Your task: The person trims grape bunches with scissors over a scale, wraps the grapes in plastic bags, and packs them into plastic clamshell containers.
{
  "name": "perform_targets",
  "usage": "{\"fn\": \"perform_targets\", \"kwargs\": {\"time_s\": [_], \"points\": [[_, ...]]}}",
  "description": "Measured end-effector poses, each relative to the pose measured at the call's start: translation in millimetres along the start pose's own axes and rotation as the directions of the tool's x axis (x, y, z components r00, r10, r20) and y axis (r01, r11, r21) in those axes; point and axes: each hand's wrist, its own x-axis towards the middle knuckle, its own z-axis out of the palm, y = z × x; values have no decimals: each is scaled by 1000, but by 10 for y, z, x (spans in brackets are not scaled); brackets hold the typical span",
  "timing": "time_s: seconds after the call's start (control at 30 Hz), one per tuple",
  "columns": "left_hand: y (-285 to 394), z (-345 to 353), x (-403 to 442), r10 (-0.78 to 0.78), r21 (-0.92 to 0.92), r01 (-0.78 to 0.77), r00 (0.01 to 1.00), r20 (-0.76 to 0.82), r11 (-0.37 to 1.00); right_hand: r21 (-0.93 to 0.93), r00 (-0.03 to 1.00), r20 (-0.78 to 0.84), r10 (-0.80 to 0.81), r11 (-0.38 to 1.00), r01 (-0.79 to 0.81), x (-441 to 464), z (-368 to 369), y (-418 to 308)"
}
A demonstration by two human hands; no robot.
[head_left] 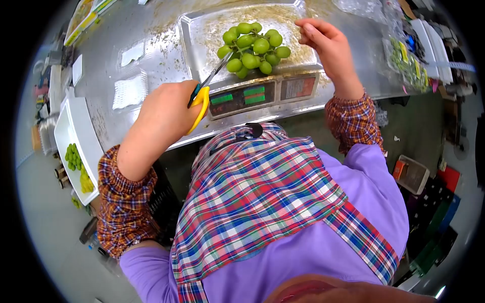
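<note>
My left hand (169, 108) is closed around a pair of scissors (203, 98) with yellow handles. The blades point up and right, and their tips reach the left side of a bunch of green grapes (260, 46). Those grapes lie on the metal pan of a weighing scale (194, 43), whose front panel carries green displays. My right hand (326, 45) is raised just right of the bunch, apart from it. Its fingers are loosely bent, the index finger stretched toward the left, and I see nothing in them.
White foam netting (130, 92) lies on the stained metal table (161, 25), left of the scale. At the left edge a white bin (93, 134) holds more green grapes (73, 156). Clear plastic packs with greenery (409, 65) are at the right.
</note>
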Motion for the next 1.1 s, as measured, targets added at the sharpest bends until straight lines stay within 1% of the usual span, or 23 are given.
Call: {"fn": "perform_targets", "kwargs": {"time_s": [0.03, 0.07, 0.13, 0.17, 0.2, 0.27, 0.3, 0.37, 0.4, 0.47, 0.57, 0.6, 0.67, 0.8, 0.83, 0.9, 0.97, 1.07, 1.1], "points": [[28, -39, 65, -15, 55, 13, 1000, 23, 998, -75, 998, 55, -17, 997, 21, 128, 17, -26], [45, -71, 113, -20, 68, 18, 999, 31, 998, -219, 984, 138, -110, 966, 138, 277, 53, -26], [81, -153, 205, -62, 127, 52, 995, 78, 991, -318, 940, 341, 12, 942, 104, 584, 133, -148], [46, -202, -26, -50, 154, 33, 993, 107, 987, -383, 911, 405, 82, 920, 88, 444, 349, -317], [71, -257, 9, -60, 188, 32, 988, 143, 982, -383, 866, 492, 93, 916, 119, 557, 416, -358], [140, -352, 51, -98, 211, 54, 974, 202, 976, -375, 757, 645, 106, 907, 192, 732, 591, -397], [163, -390, 81, -117, 223, 64, 965, 234, 973, -375, 609, 792, -35, 759, 532, 869, 642, -339], [151, -432, 137, -102, 239, 40, 962, 252, 970, -314, 470, 881, 54, 810, 495, 1006, 807, -267], [123, -429, 74, -81, 249, 14, 962, 262, 968, -328, 430, 897, 101, 805, 495, 937, 917, -266], [119, -476, 164, -103, 228, 26, 939, 330, 973, -332, 324, 928, 184, 802, 497, 985, 1000, -246], [102, -536, 229, -121, 179, 52, 908, 401, 983, -252, 235, 962, 136, 765, 593, 1009, 1059, -255], [102, -555, 254, -123, 158, 61, 898, 422, 986, -264, 224, 961, 160, 765, 587, 1030, 1088, -223], [66, -547, 200, -87, 150, 22, 895, 437, 988, -301, 210, 953, 217, 749, 590, 1003, 1184, -196], [7, -605, 283, -30, 129, -42, 862, 507, 991, -319, 201, 948, 248, 746, 585, 1032, 1193, -218], [-11, -603, 279, -8, 88, -44, 859, 513, 995, -327, 197, 945, 261, 749, 576, 1042, 1198, -226], [-57, -549, 223, 42, 10, -54, 859, 511, 998, -367, 195, 930, 312, 737, 567, 1027, 1222, -275], [-95, -496, 201, 84, -26, -81, 889, 450, 996, -423, 194, 903, 383, 720, 550, 1042, 1231, -315], [-150, -441, 154, 119, -45, -111, 916, 383, 993, -325, 181, 945, 272, 732, 599, 1077, 1213, -249], [-160, -432, 129, 127, -46, -118, 924, 362, 992, -323, 203, 946, 251, 744, 585, 1075, 1211, -263]]}}
